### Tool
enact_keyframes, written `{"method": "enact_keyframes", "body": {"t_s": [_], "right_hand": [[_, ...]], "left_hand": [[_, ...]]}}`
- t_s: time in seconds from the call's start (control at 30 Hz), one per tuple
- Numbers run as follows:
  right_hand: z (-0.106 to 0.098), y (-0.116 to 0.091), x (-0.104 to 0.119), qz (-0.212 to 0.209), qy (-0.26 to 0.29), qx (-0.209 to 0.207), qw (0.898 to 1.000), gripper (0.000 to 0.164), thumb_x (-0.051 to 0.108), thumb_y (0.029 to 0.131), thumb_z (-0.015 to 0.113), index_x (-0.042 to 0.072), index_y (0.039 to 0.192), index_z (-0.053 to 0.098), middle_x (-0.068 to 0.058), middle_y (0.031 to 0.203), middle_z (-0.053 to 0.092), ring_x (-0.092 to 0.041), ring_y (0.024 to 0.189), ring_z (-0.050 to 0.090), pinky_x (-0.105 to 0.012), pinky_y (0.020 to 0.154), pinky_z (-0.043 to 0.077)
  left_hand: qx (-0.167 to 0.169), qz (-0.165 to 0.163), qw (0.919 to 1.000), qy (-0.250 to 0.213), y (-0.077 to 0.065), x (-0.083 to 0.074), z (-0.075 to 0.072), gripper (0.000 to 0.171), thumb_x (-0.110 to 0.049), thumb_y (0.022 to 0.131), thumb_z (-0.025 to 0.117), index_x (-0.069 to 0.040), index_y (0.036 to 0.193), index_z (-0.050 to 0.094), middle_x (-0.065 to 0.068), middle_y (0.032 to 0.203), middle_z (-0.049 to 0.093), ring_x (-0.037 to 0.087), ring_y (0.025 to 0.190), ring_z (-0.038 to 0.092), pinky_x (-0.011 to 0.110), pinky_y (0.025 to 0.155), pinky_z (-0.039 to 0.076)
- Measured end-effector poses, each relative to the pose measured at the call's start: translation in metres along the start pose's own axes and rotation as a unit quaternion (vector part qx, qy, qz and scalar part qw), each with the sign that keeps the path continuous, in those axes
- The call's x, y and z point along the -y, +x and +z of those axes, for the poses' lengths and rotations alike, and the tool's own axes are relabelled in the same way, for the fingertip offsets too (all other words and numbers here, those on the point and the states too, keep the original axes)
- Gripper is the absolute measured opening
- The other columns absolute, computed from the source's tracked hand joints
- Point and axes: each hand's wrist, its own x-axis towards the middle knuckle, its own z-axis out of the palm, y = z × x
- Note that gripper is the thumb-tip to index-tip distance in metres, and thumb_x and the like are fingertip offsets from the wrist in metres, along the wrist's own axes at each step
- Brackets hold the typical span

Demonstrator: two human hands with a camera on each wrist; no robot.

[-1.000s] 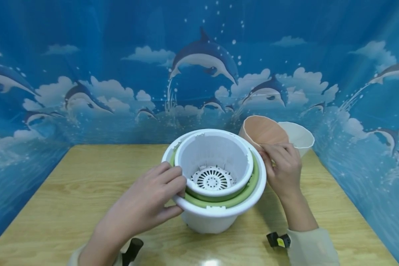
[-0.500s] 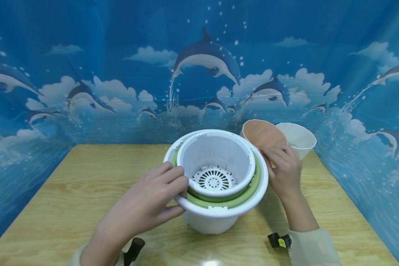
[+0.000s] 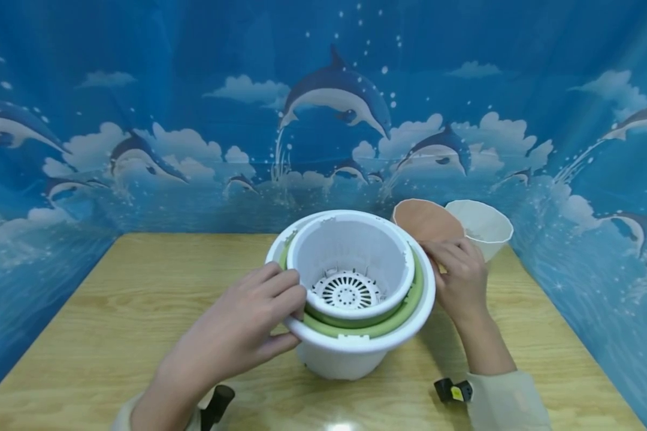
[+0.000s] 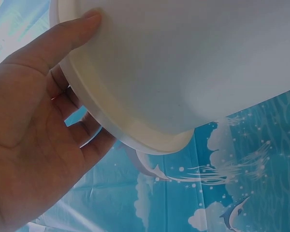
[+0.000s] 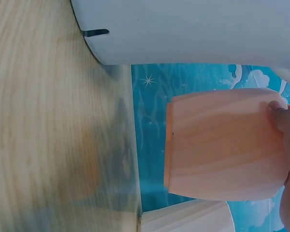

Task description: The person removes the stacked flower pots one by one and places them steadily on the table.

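Three nested flower pots stand on the table in the head view: a large white pot outside, a green pot within it, and a smaller white pot innermost, with a slotted bottom. My left hand grips the left rim of the large pot; in the left wrist view the thumb lies on its outside and the fingers curl over the rim. My right hand pinches the near rim of a peach-orange flower pot. In the right wrist view its base shows raised off the table.
Another white pot stands at the back right, just beside the orange one. The wooden table is walled behind and at the sides by a blue dolphin-print curtain. Black devices sit at both wrists.
The orange pot has sunk a little with my right hand, and its mouth tilts slightly differently. My left hand keeps its grip on the large pot's rim.
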Motion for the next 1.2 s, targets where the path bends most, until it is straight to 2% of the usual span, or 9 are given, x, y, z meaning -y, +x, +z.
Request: {"method": "enact_keyframes", "body": {"t_s": [0.4, 0.8, 0.97, 1.2], "right_hand": [[0.001, -0.0043, -0.0052, 0.018, -0.003, 0.022, 1.0, 0.016, 0.016, 0.088, 0.069, 0.005, 0.094, 0.078, -0.011, 0.086, 0.075, -0.03, 0.077, 0.062, -0.046, 0.07, 0.045], [0.0011, -0.0067, -0.0073, 0.032, -0.017, 0.062, 0.997, 0.013, 0.014, 0.085, 0.074, 0.007, 0.095, 0.079, -0.011, 0.088, 0.076, -0.029, 0.08, 0.063, -0.048, 0.072, 0.046], [0.0024, -0.0066, -0.0079, 0.035, -0.015, 0.056, 0.998, 0.012, 0.007, 0.082, 0.073, 0.006, 0.093, 0.078, -0.01, 0.085, 0.076, -0.029, 0.078, 0.063, -0.05, 0.071, 0.045], [0.0034, -0.0081, -0.0088, 0.025, -0.013, 0.057, 0.998, 0.013, 0.005, 0.079, 0.071, 0.007, 0.09, 0.078, -0.008, 0.08, 0.075, -0.027, 0.075, 0.061, -0.048, 0.066, 0.043]], "left_hand": [[-0.004, 0.003, 1.0, -0.002, 0.0007, 0.0, 0.0003, 0.03, -0.028, 0.08, 0.081, -0.025, 0.087, 0.053, -0.013, 0.094, 0.052, 0.008, 0.086, 0.041, 0.026, 0.072, 0.042], [0.001, -0.003, 1.0, -0.005, -0.0007, 0.0001, -0.0002, 0.032, -0.027, 0.079, 0.081, -0.025, 0.085, 0.049, -0.014, 0.092, 0.049, 0.008, 0.085, 0.041, 0.026, 0.072, 0.041], [-0.003, -0.001, 1.0, -0.004, 0.0001, 0.0003, -0.0005, 0.032, -0.027, 0.078, 0.081, -0.025, 0.085, 0.05, -0.014, 0.092, 0.049, 0.007, 0.085, 0.041, 0.026, 0.072, 0.041], [-0.001, 0.002, 1.0, -0.001, 0.0003, 0.0003, -0.0007, 0.03, -0.028, 0.078, 0.081, -0.025, 0.086, 0.052, -0.014, 0.093, 0.05, 0.007, 0.085, 0.041, 0.025, 0.071, 0.041]]}}
